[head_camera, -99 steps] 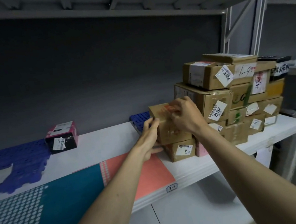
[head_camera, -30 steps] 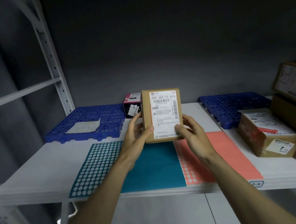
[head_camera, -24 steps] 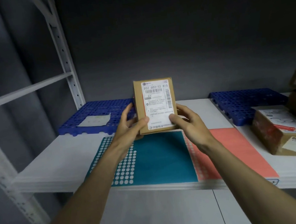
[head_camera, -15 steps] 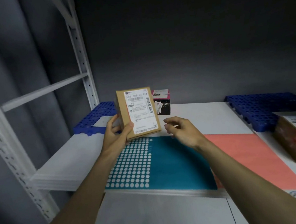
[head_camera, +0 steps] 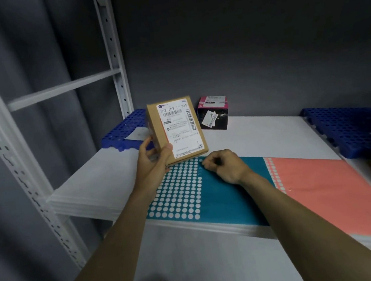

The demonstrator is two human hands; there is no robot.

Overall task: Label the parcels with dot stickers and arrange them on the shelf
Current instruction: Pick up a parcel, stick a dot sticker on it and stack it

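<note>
**Peeling a dot for the parcel in hand**

I take the teal sticker sheet [head_camera: 224,191] as my landmark and read across from its left. At the sheet's far left corner, my left hand [head_camera: 153,160] grips the brown parcel [head_camera: 177,130] by its lower left edge, thumb curled on the front face, fingers behind. The parcel is held upright just above that corner, off the white shelf [head_camera: 261,135], its shipping label facing me. Behind the sheet, further back on the shelf, stands a black and pink box [head_camera: 212,113], with a blue plastic mat [head_camera: 123,131] to the left of it.

Over the top edge of the sheet, at the end of the dot rows, my right hand [head_camera: 224,167] is curled with fingertips down on the paper. I cannot tell whether a dot is pinched between them yet.

As I judge it, the step is lifting one dot. I would catch its edge with a nail, peel slowly so it does not fold on itself, and hold the parcel steady, so the dot lands flat on bare cardboard, clear of the barcode.

To the right of the teal sheet lies a coral sheet [head_camera: 328,192], touching it.
</note>
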